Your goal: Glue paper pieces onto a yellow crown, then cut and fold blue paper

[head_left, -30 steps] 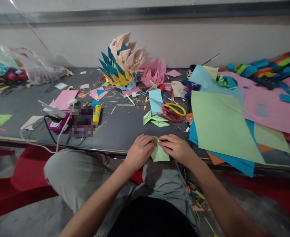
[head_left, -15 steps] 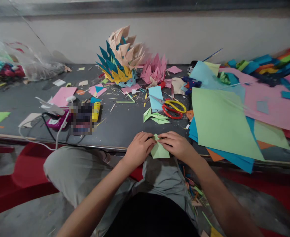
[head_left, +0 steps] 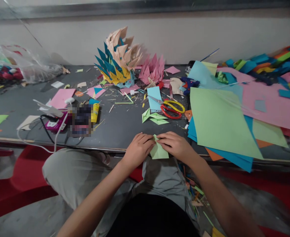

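A light green sheet of folding paper lies at the table's front edge, its top partly folded to a point. My left hand pinches its upper left side, fingers closed on the paper. On the upper right side my right hand grips it the same way. The fingertips of both hands nearly meet and cover part of the fold. Just beyond them rest several folded green paper pieces. Scissors with one red and one yellow handle lie behind these, over a light blue paper slip.
A layered origami model and a pink one stand near the wall. Large coloured sheets overhang the front edge at right. At left are a purple power strip with cables and a yellow tube. Scraps litter the table.
The camera view has shifted slightly, so the table's things appear a little further left. Both hands keep their hold on the green paper, with barely any finger movement.
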